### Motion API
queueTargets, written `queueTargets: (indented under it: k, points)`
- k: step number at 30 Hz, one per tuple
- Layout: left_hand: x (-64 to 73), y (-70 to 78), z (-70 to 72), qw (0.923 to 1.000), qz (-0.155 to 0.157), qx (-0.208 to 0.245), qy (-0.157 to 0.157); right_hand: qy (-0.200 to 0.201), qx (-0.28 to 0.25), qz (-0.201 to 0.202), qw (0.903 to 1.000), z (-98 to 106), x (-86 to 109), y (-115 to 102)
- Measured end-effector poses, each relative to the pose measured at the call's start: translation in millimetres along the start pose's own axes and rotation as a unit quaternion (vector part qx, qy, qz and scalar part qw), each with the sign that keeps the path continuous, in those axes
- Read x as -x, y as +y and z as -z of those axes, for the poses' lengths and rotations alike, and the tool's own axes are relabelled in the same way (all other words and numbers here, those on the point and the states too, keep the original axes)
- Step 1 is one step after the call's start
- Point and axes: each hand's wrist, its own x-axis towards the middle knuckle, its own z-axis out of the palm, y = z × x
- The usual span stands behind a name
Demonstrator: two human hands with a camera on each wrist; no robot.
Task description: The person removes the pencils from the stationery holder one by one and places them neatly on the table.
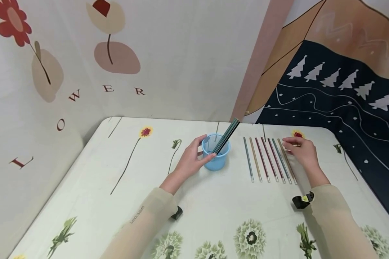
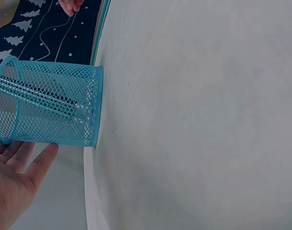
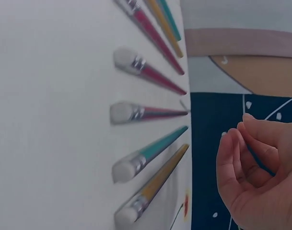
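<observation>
My left hand (image 1: pixel 191 158) grips a blue mesh pencil cup (image 2: pixel 50 103) by its side, thumb in front and fingers round the back. The cup stands upright on the table, and dark and green pencils (image 1: pixel 226 136) lean to the right inside it. To its right, several pencils lie in a spaced row: teal, gold and red ones, their white eraser ends toward me. My right hand (image 1: pixel 301 151) hovers at the far tip of the rightmost gold pencil (image 1: pixel 288 162). Its fingers bend loosely with thumb and index close together (image 3: pixel 256 167), and no pencil shows between them.
A white cloth printed with flowers covers the table (image 1: pixel 207 201). A pale printed curtain (image 1: pixel 181 61) hangs behind it, and a dark cloth with white trees (image 1: pixel 337 86) hangs at the right. Black wrist devices (image 1: pixel 303 200) sit at both sleeves.
</observation>
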Motion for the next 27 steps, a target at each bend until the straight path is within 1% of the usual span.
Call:
queueTargets:
  k: [3, 5, 6, 8, 10, 12, 13, 14, 18, 20, 22, 25, 27]
  points:
    - [-0.6, -0.1, -0.5, 1.0000, 0.000, 0.000, -0.001, -0.001, -0.022, 0.000, 0.9998, -0.3, 2.2, -4.0]
    - [-0.9, -0.3, -0.7, 1.0000, 0.000, -0.002, -0.002, 0.001, -0.035, 0.000, 0.9994, -1.6, -0.9, -0.4]
    - [-1.0, -0.4, -0.6, 1.0000, 0.001, -0.002, -0.002, 0.008, -0.049, -0.005, 0.9987, -3.7, -4.3, 4.3]
    - [-1.1, -0.6, -0.6, 1.0000, 0.000, -0.004, -0.001, 0.021, -0.064, -0.001, 0.9977, -10.1, -17.8, 22.6]
    - [-1.1, -0.8, -0.5, 1.0000, 0.000, -0.005, -0.001, 0.037, -0.078, 0.010, 0.9962, -18.0, -32.7, 42.3]
    - [-1.0, -0.9, -0.4, 1.0000, 0.001, -0.004, -0.001, 0.050, -0.093, 0.021, 0.9942, -24.7, -42.1, 54.3]
    - [-1.0, -0.8, -0.3, 1.0000, 0.001, -0.003, -0.001, 0.045, -0.093, 0.028, 0.9942, -24.7, -41.9, 51.7]
    - [-1.1, -0.8, -0.2, 1.0000, 0.002, -0.002, -0.001, 0.040, -0.094, 0.027, 0.9944, -24.2, -36.9, 42.2]
    - [-0.9, -0.8, 0.0, 1.0000, 0.003, -0.001, -0.001, 0.011, -0.101, 0.021, 0.9946, -15.7, -1.0, -15.7]
    - [-0.9, -0.7, 0.0, 1.0000, 0.003, -0.001, 0.000, 0.004, -0.098, 0.020, 0.9950, -15.1, 12.0, -37.4]
    - [-0.8, -0.3, 0.1, 1.0000, 0.004, -0.001, -0.001, 0.001, -0.103, 0.022, 0.9944, -17.5, 16.2, -46.2]
    - [-0.8, 0.4, 0.1, 1.0000, 0.004, 0.000, -0.001, -0.004, -0.107, 0.027, 0.9938, -23.0, 16.3, -52.4]
    - [-0.9, 0.9, 0.2, 1.0000, 0.004, 0.001, -0.001, -0.008, -0.114, 0.037, 0.9927, -26.1, 17.1, -56.4]
